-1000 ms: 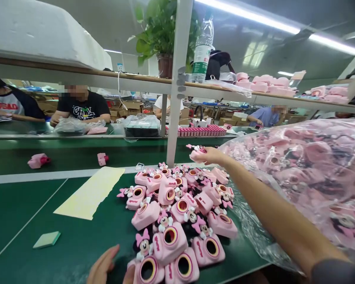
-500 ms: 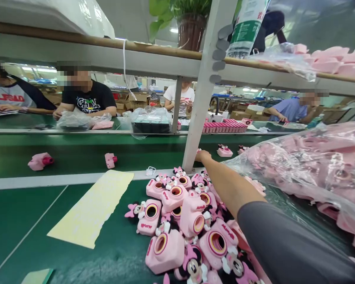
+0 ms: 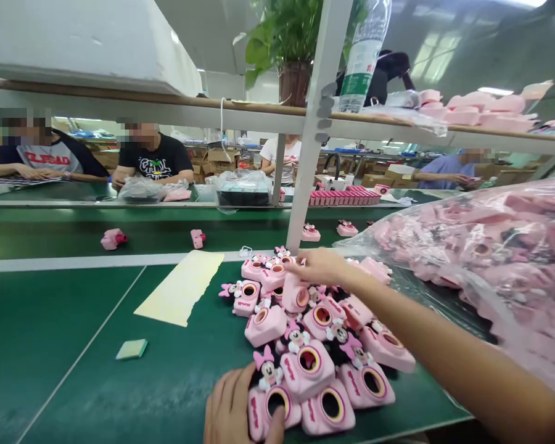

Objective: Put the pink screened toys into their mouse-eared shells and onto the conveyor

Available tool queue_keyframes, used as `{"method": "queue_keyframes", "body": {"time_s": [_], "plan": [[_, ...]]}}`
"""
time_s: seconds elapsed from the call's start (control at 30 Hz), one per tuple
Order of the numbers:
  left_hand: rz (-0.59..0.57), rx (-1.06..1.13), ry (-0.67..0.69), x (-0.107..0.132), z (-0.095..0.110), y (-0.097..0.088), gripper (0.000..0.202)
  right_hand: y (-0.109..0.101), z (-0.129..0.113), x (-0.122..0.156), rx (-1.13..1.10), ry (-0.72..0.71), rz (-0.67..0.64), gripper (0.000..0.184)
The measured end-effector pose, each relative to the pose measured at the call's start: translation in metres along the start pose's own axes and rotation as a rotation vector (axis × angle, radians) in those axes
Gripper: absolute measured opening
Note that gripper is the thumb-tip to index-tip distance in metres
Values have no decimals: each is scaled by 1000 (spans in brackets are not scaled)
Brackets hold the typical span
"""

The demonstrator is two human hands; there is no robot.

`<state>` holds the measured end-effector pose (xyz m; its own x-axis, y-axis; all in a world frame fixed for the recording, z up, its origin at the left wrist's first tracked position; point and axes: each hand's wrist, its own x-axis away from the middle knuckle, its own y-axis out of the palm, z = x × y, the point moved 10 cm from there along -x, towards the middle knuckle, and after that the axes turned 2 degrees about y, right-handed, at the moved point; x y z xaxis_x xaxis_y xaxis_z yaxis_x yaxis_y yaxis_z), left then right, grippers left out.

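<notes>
A heap of pink cartoon-mouse camera cases [image 3: 309,361] lies on the green table [image 3: 74,370] in front of me. My left hand [image 3: 234,407] is at the heap's near end, its fingers and thumb closed around a pink camera case [image 3: 271,404]. My right hand [image 3: 319,266] stretches over the far end of the heap, fingers extended left with their tips at the cases there and nothing in them. A large clear bag [image 3: 481,246] full of the same pink cases sits to the right, along my right arm.
Pink cases [image 3: 311,233] [image 3: 346,229] [image 3: 197,238] [image 3: 113,238] ride on the green belt beyond the white strip. A yellow sheet [image 3: 180,290] and a small green pad [image 3: 132,349] lie to the left. A white post [image 3: 308,154] carries a shelf with a bottle [image 3: 363,55]. Several people work opposite.
My right hand carried a pink case out to the belt, left it there, and has come back empty to the heap. My left hand has moved onto a case at the near end.
</notes>
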<state>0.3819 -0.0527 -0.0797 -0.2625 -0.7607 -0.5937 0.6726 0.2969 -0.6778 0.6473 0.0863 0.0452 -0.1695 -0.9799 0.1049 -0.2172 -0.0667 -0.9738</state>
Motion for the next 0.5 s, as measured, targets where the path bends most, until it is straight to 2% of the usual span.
{"method": "queue_keyframes", "body": {"time_s": [0.1, 0.17, 0.23, 0.33, 0.4, 0.5], "plan": [[-70, 101, -15, -3, 3, -10, 51, 18, -32, 26, 41, -21, -29, 54], [-94, 193, -84, -6, 2, -18, 49, 10, -41, 39, 29, -65, -22, 45], [-81, 318, -190, -6, -1, -26, 49, -7, -47, 59, -8, -146, 10, 41], [-53, 503, -311, -4, -5, -29, 61, -23, -60, 105, -82, -324, 126, 53], [-70, 596, -331, -2, -4, -27, 77, -13, -80, 142, -174, -532, 190, 57], [-104, 688, -334, 1, -6, -25, 84, 31, -111, 182, -296, -783, 152, 53]]}}
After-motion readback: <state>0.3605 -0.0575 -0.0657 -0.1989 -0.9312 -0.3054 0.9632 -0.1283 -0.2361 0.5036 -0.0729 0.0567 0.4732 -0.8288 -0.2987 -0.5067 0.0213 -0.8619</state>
